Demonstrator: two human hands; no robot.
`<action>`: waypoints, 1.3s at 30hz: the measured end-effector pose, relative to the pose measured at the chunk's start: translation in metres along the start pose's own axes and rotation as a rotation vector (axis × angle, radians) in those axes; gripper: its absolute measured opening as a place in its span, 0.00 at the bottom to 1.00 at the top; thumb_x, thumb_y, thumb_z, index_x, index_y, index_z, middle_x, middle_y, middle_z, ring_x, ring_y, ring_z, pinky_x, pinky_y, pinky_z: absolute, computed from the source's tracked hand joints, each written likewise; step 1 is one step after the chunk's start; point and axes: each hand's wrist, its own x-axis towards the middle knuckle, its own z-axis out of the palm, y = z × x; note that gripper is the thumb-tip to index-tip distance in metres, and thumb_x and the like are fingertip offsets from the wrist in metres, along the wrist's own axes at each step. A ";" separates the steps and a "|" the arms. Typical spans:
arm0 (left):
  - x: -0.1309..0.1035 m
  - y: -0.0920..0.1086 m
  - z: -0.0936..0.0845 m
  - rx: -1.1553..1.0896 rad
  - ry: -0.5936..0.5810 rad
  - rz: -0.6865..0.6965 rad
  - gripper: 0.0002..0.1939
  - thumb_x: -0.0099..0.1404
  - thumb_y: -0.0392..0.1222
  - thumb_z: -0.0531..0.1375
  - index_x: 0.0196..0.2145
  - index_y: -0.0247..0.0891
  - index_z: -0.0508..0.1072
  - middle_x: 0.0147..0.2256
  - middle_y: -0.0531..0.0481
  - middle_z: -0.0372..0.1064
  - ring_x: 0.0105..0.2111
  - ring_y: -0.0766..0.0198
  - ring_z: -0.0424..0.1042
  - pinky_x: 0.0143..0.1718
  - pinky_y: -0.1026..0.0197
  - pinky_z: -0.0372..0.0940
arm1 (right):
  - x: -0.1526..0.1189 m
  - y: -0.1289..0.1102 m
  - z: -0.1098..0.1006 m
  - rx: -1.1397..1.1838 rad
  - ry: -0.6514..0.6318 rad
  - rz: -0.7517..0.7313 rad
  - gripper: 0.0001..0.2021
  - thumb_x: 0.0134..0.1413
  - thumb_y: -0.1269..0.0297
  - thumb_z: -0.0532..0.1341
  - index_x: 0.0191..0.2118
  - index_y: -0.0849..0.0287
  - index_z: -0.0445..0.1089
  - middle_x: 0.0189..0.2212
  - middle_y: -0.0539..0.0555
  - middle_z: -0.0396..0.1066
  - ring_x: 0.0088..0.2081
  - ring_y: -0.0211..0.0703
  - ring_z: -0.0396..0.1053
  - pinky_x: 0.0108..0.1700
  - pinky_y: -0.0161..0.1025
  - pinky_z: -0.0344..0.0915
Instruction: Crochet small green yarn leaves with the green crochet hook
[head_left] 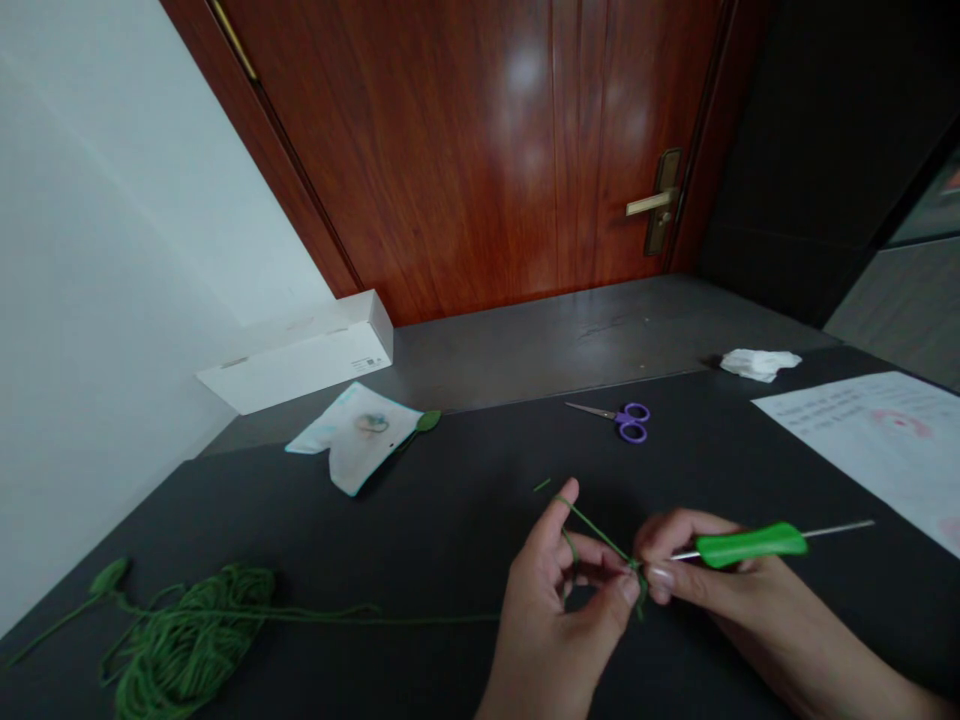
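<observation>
My left hand (559, 600) pinches a small green crochet piece (641, 592) between thumb and fingers. Green yarn (598, 529) runs taut from that piece up over the raised index finger, and a strand trails left across the table to a loose green skein (199, 635). My right hand (709, 575) grips a crochet hook (754, 545) with a green handle and a metal shaft. Its working tip meets the crochet piece, hidden by my fingers. Beyond my hands lie purple-handled scissors (631, 422) and a short snippet of green yarn (541, 485).
At the left edge lies a green crocheted leaf (109, 577) on a stem. A white packet (371, 435) with another green leaf (429, 421) sits near a long white box (307, 355). Crumpled tissue (759, 364) and a printed sheet (885, 440) are on the right.
</observation>
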 end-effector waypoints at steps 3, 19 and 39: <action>-0.001 -0.002 -0.001 -0.012 -0.022 -0.003 0.38 0.57 0.36 0.64 0.63 0.36 0.54 0.32 0.49 0.72 0.33 0.61 0.70 0.36 0.59 0.63 | -0.001 -0.001 0.000 0.011 -0.003 0.043 0.08 0.45 0.60 0.69 0.23 0.56 0.74 0.23 0.50 0.70 0.30 0.43 0.66 0.35 0.38 0.62; 0.008 -0.006 -0.005 -0.173 -0.051 -0.118 0.46 0.46 0.36 0.71 0.61 0.33 0.59 0.25 0.54 0.70 0.25 0.68 0.68 0.29 0.64 0.60 | 0.001 0.006 -0.002 0.208 -0.046 0.125 0.07 0.44 0.62 0.71 0.25 0.56 0.74 0.20 0.47 0.70 0.27 0.37 0.64 0.32 0.34 0.57; 0.003 0.000 0.000 -0.132 -0.028 -0.008 0.45 0.50 0.33 0.68 0.62 0.34 0.54 0.28 0.53 0.69 0.29 0.66 0.67 0.34 0.61 0.60 | -0.005 -0.002 -0.006 -0.023 -0.165 -0.145 0.08 0.53 0.55 0.64 0.32 0.51 0.76 0.32 0.52 0.71 0.39 0.46 0.67 0.42 0.40 0.62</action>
